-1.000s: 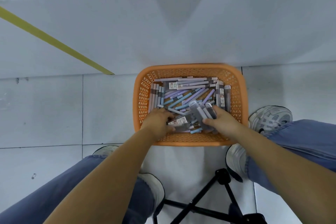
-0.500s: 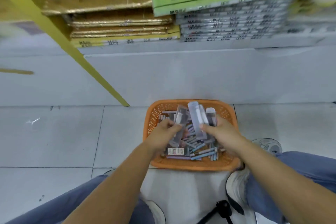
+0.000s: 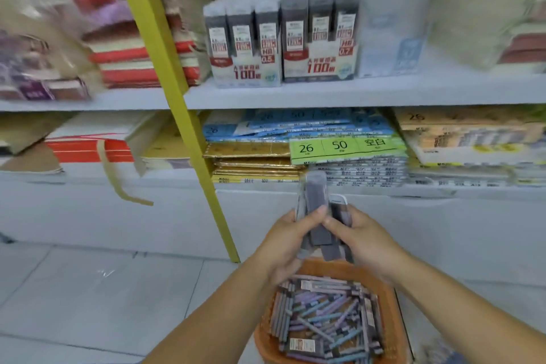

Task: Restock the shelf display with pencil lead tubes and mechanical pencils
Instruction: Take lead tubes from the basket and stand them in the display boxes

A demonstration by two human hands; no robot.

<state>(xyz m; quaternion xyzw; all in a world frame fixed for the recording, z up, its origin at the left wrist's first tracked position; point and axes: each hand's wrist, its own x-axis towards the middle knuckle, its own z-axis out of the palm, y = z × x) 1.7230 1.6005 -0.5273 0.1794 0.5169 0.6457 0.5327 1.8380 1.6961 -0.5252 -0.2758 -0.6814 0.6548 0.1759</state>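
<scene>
Lead tubes (image 3: 317, 216) now up out of the orange basket (image 3: 394, 328), gathered upright above it. Left hand (image 3: 283, 245) and right hand (image 3: 363, 242) both curl round the bundle. Display boxes (image 3: 245, 41) now in view: shelving likely next

A stationery shop: stocked shelf (image 3: 325, 94) of boxed pencil leads (image 3: 280, 38) (price-tagged paper packs (image 3: 339, 146) below).
</scene>
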